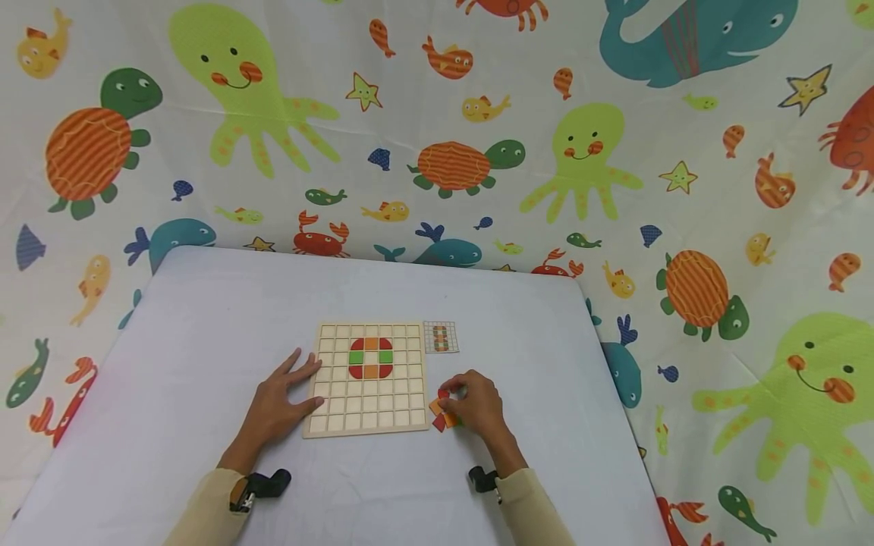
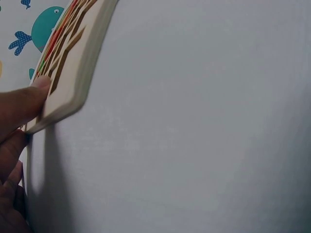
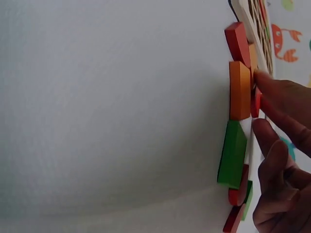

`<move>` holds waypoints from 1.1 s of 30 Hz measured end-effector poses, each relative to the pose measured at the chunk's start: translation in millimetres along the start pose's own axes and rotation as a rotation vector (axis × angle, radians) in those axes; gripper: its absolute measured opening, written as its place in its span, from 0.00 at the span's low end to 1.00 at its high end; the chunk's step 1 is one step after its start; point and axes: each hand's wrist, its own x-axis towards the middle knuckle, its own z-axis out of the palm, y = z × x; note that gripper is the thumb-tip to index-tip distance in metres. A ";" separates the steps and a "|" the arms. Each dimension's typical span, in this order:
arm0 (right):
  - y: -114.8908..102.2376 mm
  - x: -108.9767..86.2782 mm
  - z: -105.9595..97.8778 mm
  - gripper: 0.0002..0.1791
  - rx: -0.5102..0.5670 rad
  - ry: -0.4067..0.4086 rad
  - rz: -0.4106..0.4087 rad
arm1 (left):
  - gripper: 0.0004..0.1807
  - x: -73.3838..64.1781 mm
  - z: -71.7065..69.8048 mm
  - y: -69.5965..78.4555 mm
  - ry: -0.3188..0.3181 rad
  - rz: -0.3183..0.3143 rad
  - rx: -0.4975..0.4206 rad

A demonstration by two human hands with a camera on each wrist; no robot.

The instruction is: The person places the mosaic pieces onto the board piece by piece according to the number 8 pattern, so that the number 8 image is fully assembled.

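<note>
A square wooden grid board [image 1: 341, 417] lies on the white table. Set in its cells is a ring of red, orange and green tiles [image 1: 371, 371]. My left hand [image 1: 276, 406] is at the board's left edge, fingers spread; in the left wrist view its thumb [image 2: 36, 94] rests on the rim. Right of the board, my right hand [image 1: 476, 406] reaches over a small pile of loose tiles [image 1: 438, 423]. Its fingertips seem to pinch a red tile [image 3: 256, 103]. Orange, green and other red tiles lie around it, partly hidden by the hand in the head view.
A small pattern card [image 1: 451, 343], printed with a grid and a coloured design, lies beside the board's upper right corner. Behind the table [image 1: 205, 318] hangs a cloth [image 1: 273, 205] printed with sea animals. Each wrist wears a black camera mount.
</note>
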 end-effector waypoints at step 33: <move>-20.7 4.0 -1.8 0.06 0.159 -0.070 -0.086 | 0.44 -0.2 1.0 -0.9 -0.001 -0.004 -0.006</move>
